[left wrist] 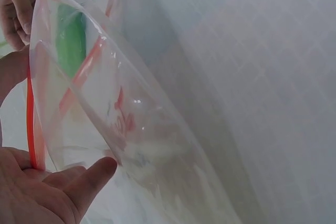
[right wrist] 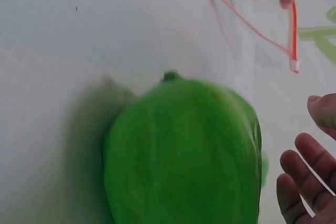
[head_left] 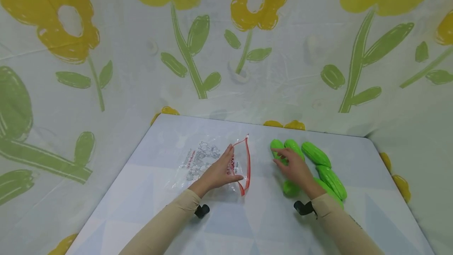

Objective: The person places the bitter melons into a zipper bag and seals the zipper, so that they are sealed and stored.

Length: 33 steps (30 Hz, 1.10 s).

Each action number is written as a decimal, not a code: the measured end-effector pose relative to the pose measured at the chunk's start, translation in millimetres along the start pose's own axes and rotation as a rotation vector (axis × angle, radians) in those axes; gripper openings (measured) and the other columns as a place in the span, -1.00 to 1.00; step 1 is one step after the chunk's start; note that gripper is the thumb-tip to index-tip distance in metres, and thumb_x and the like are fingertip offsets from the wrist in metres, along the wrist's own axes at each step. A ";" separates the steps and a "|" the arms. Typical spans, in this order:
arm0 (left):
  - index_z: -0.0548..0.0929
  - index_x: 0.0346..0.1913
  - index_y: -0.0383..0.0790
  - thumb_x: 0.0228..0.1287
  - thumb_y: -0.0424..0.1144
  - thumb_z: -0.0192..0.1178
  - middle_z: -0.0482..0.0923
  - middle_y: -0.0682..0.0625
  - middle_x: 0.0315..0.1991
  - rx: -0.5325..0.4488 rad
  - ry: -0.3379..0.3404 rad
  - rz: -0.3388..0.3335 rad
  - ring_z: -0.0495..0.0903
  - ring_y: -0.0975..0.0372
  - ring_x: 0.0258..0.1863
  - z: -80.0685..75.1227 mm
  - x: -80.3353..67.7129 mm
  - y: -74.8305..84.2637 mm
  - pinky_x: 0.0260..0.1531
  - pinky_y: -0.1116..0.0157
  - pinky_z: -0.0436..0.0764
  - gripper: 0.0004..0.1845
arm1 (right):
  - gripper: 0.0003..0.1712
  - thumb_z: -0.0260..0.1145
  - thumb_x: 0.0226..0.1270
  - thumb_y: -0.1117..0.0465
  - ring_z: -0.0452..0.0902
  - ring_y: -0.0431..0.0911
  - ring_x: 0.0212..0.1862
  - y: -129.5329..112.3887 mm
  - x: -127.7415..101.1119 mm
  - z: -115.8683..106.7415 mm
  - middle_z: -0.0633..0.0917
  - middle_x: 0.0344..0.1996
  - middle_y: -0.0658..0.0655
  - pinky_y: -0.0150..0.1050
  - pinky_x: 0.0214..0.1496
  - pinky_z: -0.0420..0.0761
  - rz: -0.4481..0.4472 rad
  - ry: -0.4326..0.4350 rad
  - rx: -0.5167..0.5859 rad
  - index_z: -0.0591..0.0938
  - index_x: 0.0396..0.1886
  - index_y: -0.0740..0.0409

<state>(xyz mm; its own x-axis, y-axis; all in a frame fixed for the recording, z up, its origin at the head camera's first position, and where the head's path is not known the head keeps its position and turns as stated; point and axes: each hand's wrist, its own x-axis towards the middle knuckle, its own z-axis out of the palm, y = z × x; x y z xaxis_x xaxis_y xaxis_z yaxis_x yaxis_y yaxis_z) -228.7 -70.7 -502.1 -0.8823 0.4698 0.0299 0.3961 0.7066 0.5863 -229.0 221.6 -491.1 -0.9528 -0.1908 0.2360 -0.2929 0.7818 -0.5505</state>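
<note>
A clear zip bag [head_left: 192, 168] with a red zipper edge [head_left: 249, 164] lies on the table, its mouth spread toward the right. My left hand [head_left: 216, 172] is at that mouth, fingers straight and thumb apart, touching the plastic. In the left wrist view the bag's film [left wrist: 142, 140] stands parted by the thumb and fingers [left wrist: 94, 182]. My right hand [head_left: 293, 168] hovers over green ribbed, elongated fruit-like pieces, fingers loosely bent and holding nothing. One green piece [right wrist: 184, 156] with a short stem fills the right wrist view, beside the spread fingers [right wrist: 310, 177].
Several more green pieces [head_left: 330, 180] lie in a loose group on the right of the white table [head_left: 226, 223]. A curtain [head_left: 286, 66] printed with yellow flowers surrounds the table's back and sides. Black wrist cameras [head_left: 202, 211] stick out from both sleeves.
</note>
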 end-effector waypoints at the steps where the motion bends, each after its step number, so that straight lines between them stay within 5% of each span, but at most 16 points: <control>1: -0.17 0.48 -0.16 -0.03 0.24 0.30 -0.40 0.15 0.48 -0.001 -0.001 0.000 -0.14 0.21 0.43 -0.2 0.1 0.4 0.32 0.16 0.15 0.17 | -0.55 0.30 0.24 0.12 0.48 -0.08 -0.14 2.3 1.0 -1.5 0.56 -0.16 0.03 -0.10 -0.15 0.55 0.004 0.007 -0.005 0.55 0.15 -0.05; 13: -0.17 0.48 -0.15 -0.02 0.22 0.31 -0.38 0.12 0.49 0.009 -0.022 -0.010 -0.11 0.20 0.43 -0.9 -0.1 2.7 0.30 0.15 0.19 0.17 | -0.49 0.27 0.27 0.06 0.31 0.17 0.19 25.6 12.3 -7.0 0.43 0.14 0.22 0.16 0.13 0.37 0.073 -0.015 -0.036 0.49 0.22 -0.02; 26: -0.12 0.47 -0.21 -0.03 0.20 0.33 -0.32 0.01 0.50 0.005 -0.010 0.003 -0.08 0.16 0.43 -0.7 0.4 0.6 0.28 0.13 0.24 0.16 | -0.41 0.27 0.26 0.06 0.21 0.27 0.28 14.4 20.2 -8.4 0.32 0.28 0.33 0.19 0.21 0.29 0.151 -0.138 -0.166 0.42 0.28 0.06; 33: -0.16 0.48 -0.16 -0.03 0.23 0.30 -0.36 0.06 0.49 0.013 -0.009 0.005 -0.10 0.19 0.43 -0.9 -0.6 -2.3 0.30 0.16 0.21 0.17 | -0.38 0.27 0.25 0.07 0.22 0.23 0.29 15.1 23.4 -5.3 0.39 0.25 0.29 0.16 0.25 0.26 0.187 -0.213 -0.146 0.39 0.31 0.05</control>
<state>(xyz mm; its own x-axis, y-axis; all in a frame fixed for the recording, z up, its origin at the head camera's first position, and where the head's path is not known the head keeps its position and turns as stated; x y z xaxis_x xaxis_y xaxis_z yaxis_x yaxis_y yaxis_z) -229.3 -73.1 -502.7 -0.8778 0.4783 0.0256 0.4042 0.7112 0.5752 -255.3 232.1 -489.6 -0.9889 -0.1434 -0.0400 -0.1110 0.8890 -0.4443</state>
